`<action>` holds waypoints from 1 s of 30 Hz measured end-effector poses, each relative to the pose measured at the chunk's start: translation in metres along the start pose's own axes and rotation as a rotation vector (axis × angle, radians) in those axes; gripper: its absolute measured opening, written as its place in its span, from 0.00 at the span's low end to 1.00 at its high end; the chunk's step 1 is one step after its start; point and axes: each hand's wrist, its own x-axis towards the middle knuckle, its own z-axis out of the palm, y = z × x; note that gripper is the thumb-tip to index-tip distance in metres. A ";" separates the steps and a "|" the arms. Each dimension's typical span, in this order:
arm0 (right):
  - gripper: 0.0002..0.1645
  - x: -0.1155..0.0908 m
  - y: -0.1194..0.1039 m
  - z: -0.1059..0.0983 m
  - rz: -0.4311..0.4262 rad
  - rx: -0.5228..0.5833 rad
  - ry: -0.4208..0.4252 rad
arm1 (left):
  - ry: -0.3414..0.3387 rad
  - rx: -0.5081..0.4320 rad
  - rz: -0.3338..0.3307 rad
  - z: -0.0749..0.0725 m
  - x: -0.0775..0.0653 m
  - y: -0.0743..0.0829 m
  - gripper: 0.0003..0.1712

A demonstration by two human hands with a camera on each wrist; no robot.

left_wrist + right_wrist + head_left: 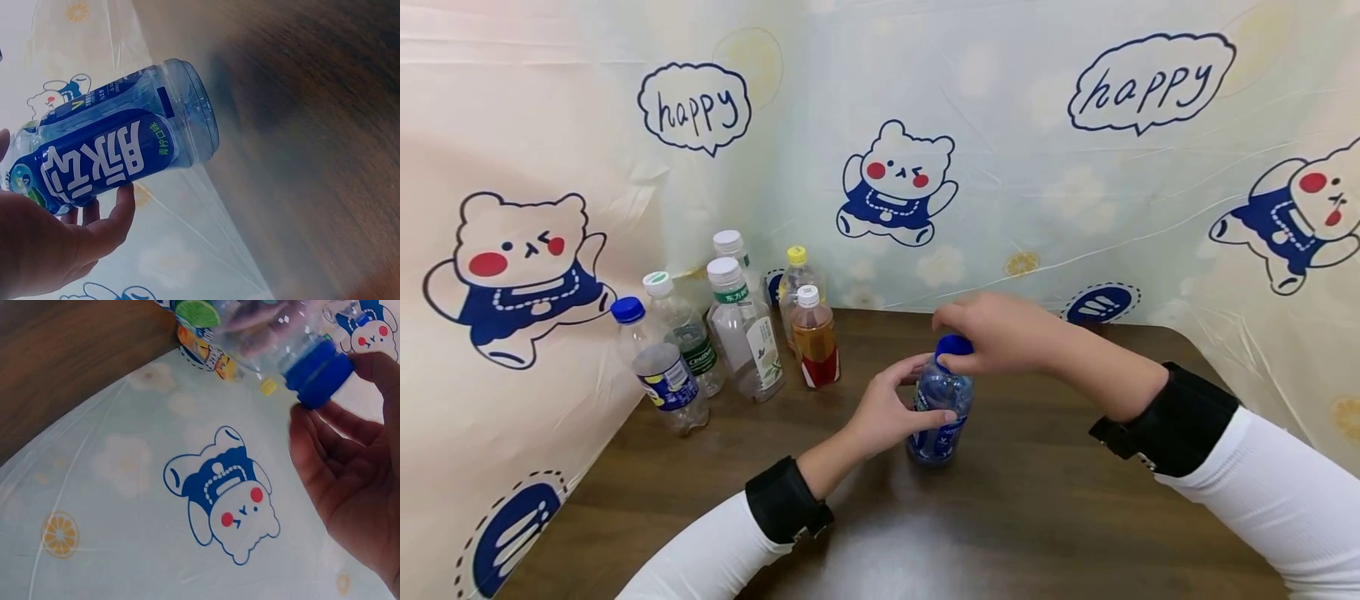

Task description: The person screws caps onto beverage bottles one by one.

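A clear plastic bottle [937, 433] with a blue label stands upright on the brown table in the head view. My left hand [886, 410] grips its body from the left, thumb across the front. Around the blue cap [320, 374] at its top, my right hand [1000, 335] pinches with thumb and fingers. The left wrist view shows the label's large white characters and the bottle's ribbed base, with my left fingers [119, 215] on its side. Whether the cap is loose on the neck cannot be told.
Several other bottles stand together at the table's back left: a blue-capped one [670, 383], a green-labelled one [696, 346], a tall white-capped one [741, 333], one with amber drink [816, 342] and a yellow-capped one [795, 271]. A printed curtain [1000, 167] hangs behind the table [1045, 500].
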 end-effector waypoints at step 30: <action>0.16 -0.003 0.000 0.001 -0.126 0.045 0.029 | -0.004 -0.021 -0.037 -0.006 -0.001 -0.001 0.41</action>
